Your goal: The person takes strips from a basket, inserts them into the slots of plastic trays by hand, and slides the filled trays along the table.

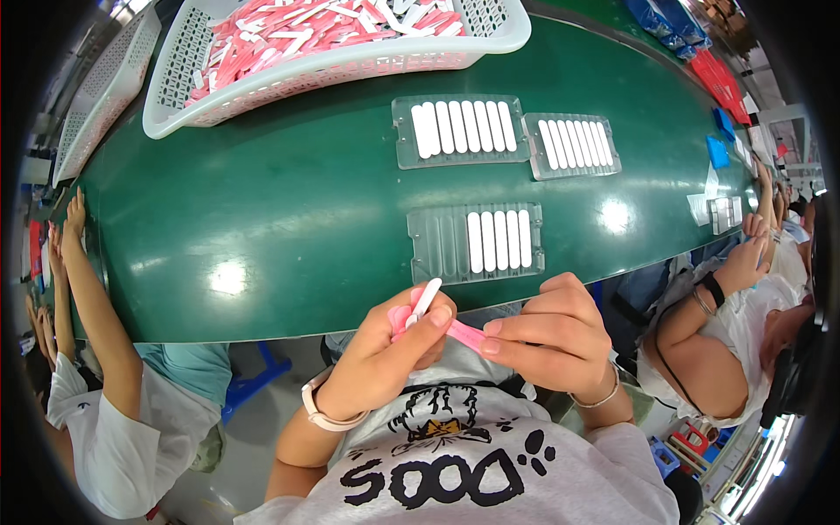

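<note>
My left hand (pixel 385 341) is closed around some slim plastic sticks. A white stick (pixel 426 298) points up between thumb and fingers, with pink ends (pixel 400 317) beside it. Between my two hands runs a flat pink strip (pixel 466 335), its right end pinched by the thumb and fingers of my right hand (pixel 560 337). Just beyond my hands lies a transparent tray (pixel 437 241). Several white sticks (pixel 500 240) fill its right-hand slots, while the slots on its left are bare.
Two more transparent trays (pixel 405 144) (pixel 538 157) with white sticks lie farther back on the green table (pixel 289 201). A white basket (pixel 262 103) heaped with pink and white sticks (pixel 324 31) stands far left. Co-workers' arms (pixel 109 341) (pixel 744 262) flank me at both sides.
</note>
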Demonstrator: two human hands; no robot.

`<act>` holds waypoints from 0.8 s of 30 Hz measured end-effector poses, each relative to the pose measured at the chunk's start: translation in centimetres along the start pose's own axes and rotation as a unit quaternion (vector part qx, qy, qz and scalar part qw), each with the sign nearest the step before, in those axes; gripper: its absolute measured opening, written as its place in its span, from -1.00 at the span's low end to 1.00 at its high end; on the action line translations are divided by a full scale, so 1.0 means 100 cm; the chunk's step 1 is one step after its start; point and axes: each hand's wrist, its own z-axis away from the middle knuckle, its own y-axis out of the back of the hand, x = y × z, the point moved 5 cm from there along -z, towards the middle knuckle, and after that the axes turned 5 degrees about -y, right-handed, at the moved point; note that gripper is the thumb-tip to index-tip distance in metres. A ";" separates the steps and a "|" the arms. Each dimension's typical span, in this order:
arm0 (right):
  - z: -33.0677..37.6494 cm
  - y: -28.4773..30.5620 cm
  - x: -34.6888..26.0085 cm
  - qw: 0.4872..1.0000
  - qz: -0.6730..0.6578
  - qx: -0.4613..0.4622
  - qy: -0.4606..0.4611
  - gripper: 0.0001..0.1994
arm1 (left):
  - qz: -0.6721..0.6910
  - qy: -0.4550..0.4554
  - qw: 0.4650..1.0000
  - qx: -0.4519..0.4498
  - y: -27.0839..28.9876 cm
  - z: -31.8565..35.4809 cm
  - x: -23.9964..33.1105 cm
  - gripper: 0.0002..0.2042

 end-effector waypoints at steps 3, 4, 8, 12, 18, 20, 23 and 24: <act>0.005 -0.001 0.004 1.000 -0.008 -0.003 0.004 -0.74 | -0.058 -0.044 0.997 0.024 0.000 0.000 0.002 -0.86; 0.006 -0.001 0.005 1.000 -0.006 -0.008 0.004 -0.75 | -0.126 -0.074 0.988 0.052 0.002 0.000 0.006 -0.85; 0.010 0.001 0.001 0.999 0.002 0.018 0.037 -0.79 | -0.122 -0.069 0.989 0.054 0.004 0.002 0.004 -0.86; 0.010 0.005 -0.006 0.999 -0.007 0.005 0.052 -0.85 | -0.104 -0.068 0.989 0.075 0.007 0.001 0.007 -0.85; 0.010 0.000 -0.005 0.999 0.017 -0.014 0.040 -0.87 | -0.143 -0.078 0.985 0.063 0.008 -0.001 0.010 -0.84; 0.009 -0.001 -0.004 0.999 0.024 -0.018 0.043 -0.86 | -0.148 -0.075 0.984 0.058 0.009 -0.002 0.011 -0.83; 0.006 -0.004 -0.002 0.999 0.036 -0.033 0.024 -0.86 | -0.077 -0.047 0.995 0.050 0.011 -0.003 0.009 -0.84; 0.005 -0.004 -0.002 0.998 0.048 -0.037 0.020 -0.86 | -0.070 -0.042 0.995 0.062 0.012 -0.002 0.008 -0.84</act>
